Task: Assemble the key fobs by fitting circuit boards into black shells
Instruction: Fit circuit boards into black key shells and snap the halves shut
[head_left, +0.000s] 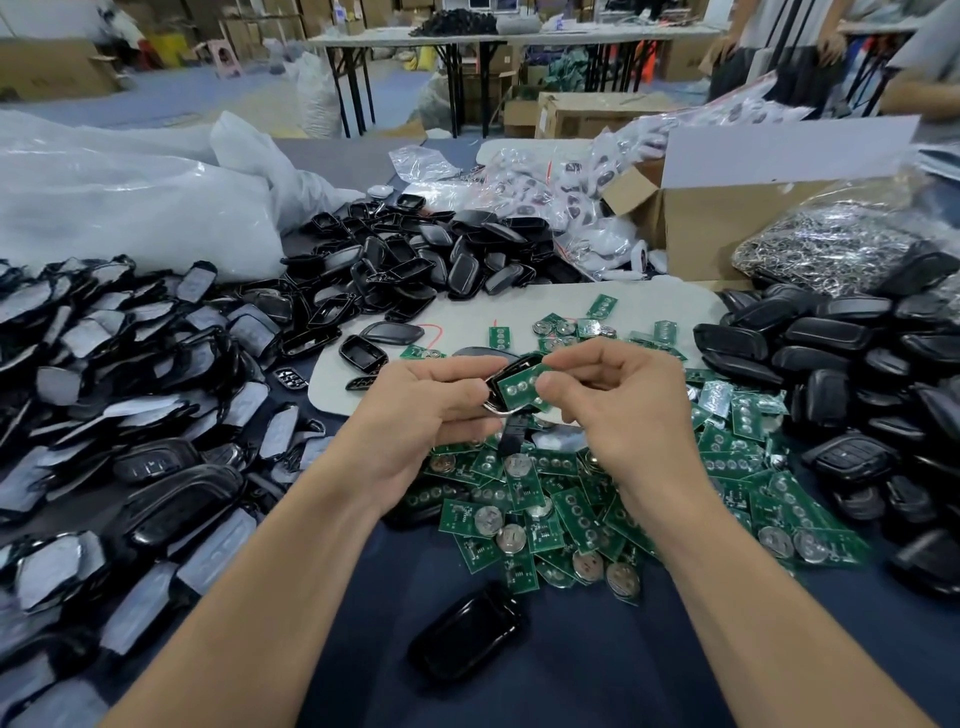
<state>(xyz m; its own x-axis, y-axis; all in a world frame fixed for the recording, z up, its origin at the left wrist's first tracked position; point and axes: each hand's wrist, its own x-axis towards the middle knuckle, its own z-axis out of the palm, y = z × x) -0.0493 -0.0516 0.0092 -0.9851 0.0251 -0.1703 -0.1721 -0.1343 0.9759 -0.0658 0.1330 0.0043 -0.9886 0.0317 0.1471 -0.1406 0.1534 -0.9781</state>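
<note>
Both hands' grip pinches circuit board (522, 387) over black shell (501, 382) (long axes tilted up-right).

Left hand (431, 410) around black shell (506, 375), right hand (618, 400) pinching green circuit board (522, 385) (tilted) against it.

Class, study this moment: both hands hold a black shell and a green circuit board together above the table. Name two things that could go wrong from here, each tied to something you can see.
1. The circuit board sits tilted across the black shell, not flat; pressing now with the right hand might jam or crack it.
2. The left hand pinches only the shell's edge; a slip would likely drop both into the loose pile of boards below, where they could be lost.
</note>
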